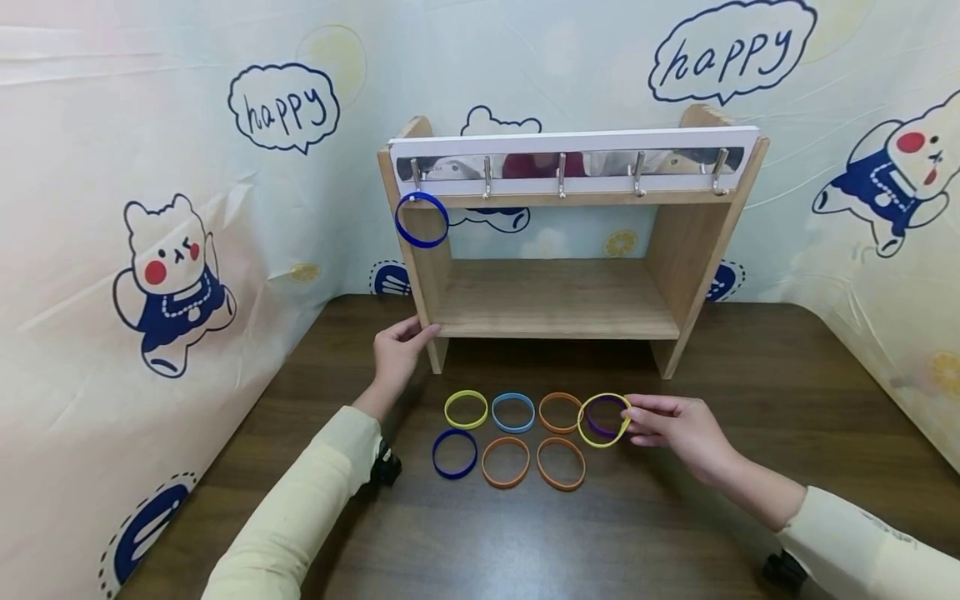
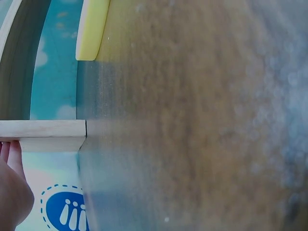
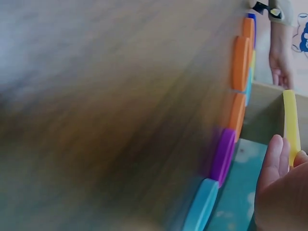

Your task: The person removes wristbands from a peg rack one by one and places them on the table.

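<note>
My right hand [image 1: 682,429] pinches a yellow ring [image 1: 597,446] between thumb and fingers, above the table. In the head view this ring overlaps a purple ring [image 1: 592,427]. At the wooden shelf [image 1: 555,300], my left hand [image 1: 396,358] grips the lower front edge of the left side panel. A dark blue ring [image 1: 422,245] hangs from the leftmost hook [image 1: 415,175]. On the table lie a yellow-green ring [image 1: 466,427], a light blue ring [image 1: 513,431], another dark blue ring [image 1: 454,476] and several orange rings [image 1: 506,485]. The right wrist view shows another light blue ring [image 3: 201,204] near my right hand.
Several metal hooks [image 1: 562,177] line a white-framed, mirror-like strip across the shelf's top front. The shelf stands at the back of a dark wooden table [image 1: 480,550]. Behind and beside it hangs a printed cloth [image 1: 562,67] with cartoon figures.
</note>
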The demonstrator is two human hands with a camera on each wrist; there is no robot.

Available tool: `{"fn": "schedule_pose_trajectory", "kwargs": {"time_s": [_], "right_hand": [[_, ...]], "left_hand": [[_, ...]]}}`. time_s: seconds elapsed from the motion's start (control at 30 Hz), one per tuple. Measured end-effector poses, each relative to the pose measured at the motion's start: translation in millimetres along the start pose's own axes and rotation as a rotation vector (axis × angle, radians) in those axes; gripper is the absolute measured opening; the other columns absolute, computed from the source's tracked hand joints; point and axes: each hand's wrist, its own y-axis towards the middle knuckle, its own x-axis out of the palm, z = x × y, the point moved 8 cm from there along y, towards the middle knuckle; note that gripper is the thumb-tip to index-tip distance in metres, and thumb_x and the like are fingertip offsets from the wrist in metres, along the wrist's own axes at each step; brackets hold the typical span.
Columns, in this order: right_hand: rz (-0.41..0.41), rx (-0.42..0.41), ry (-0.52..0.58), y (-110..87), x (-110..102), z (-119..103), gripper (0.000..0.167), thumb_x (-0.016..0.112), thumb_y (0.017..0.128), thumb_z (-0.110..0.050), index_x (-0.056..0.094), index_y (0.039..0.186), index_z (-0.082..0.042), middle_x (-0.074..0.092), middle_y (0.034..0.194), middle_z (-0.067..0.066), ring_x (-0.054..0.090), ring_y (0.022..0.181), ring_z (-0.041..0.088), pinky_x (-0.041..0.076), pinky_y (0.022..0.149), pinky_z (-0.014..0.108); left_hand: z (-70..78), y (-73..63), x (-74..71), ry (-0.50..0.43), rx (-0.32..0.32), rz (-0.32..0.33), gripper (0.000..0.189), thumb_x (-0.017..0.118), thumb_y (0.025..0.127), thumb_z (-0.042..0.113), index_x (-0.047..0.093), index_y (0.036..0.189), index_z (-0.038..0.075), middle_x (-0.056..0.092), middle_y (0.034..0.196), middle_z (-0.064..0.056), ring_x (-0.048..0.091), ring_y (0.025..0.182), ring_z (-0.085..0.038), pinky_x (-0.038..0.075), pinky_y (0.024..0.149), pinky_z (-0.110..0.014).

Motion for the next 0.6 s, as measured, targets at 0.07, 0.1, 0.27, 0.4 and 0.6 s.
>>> {"fn": "schedule_pose_trajectory", "kwargs": {"time_s": [0.07,0.1,0.27,0.4,0.6], "right_hand": [[-0.007,0.005,-0.021,-2.2,-4,4,0.042,0.063,0.093,-0.002,0.049,0.125,0.022,0.069,0.105,0.021,0.070,0.084,0.022,0.056,0.074,0.036],[-0.014,0.007,-0.033,-3.3,-5,6,0.042,0.063,0.094,-0.002,0.049,0.125,0.022,0.068,0.106,0.023,0.070,0.084,0.023,0.057,0.074,0.036],[-0.069,0.024,-0.061,-8.3,-10,19,0.042,0.062,0.095,-0.004,0.049,0.125,0.022,0.067,0.108,0.026,0.070,0.086,0.021,0.057,0.074,0.037],[-0.112,0.039,-0.067,-12.2,-13,27,0.043,0.062,0.095,-0.006,0.048,0.125,0.023,0.066,0.109,0.027,0.070,0.088,0.018,0.056,0.075,0.038],[-0.144,0.052,-0.080,-14.3,-15,32,0.044,0.063,0.095,-0.006,0.049,0.124,0.024,0.067,0.106,0.026,0.070,0.087,0.020,0.057,0.074,0.037]], "left_hand": [[-0.3,-0.4,-0.1,0.001,-0.005,0.002,0.049,0.084,0.076,0.038,0.073,0.112,0.007,0.072,0.103,-0.011,0.067,0.094,-0.018,0.054,0.079,-0.029],[-0.4,-0.7,-0.3,0.003,-0.007,0.004,0.049,0.084,0.076,0.038,0.073,0.112,0.007,0.072,0.103,-0.011,0.067,0.094,-0.018,0.054,0.079,-0.029],[-1.3,-2.0,-0.8,0.007,-0.023,0.004,0.049,0.084,0.076,0.038,0.073,0.113,0.007,0.072,0.103,-0.010,0.066,0.094,-0.018,0.054,0.078,-0.029],[-0.2,-2.5,-0.7,0.010,-0.022,0.002,0.049,0.084,0.076,0.037,0.073,0.113,0.006,0.071,0.103,-0.012,0.066,0.094,-0.018,0.054,0.078,-0.028],[1.3,-1.4,-0.6,0.014,-0.005,0.001,0.050,0.083,0.076,0.039,0.073,0.112,0.006,0.072,0.102,-0.011,0.066,0.092,-0.017,0.054,0.077,-0.028]]}}
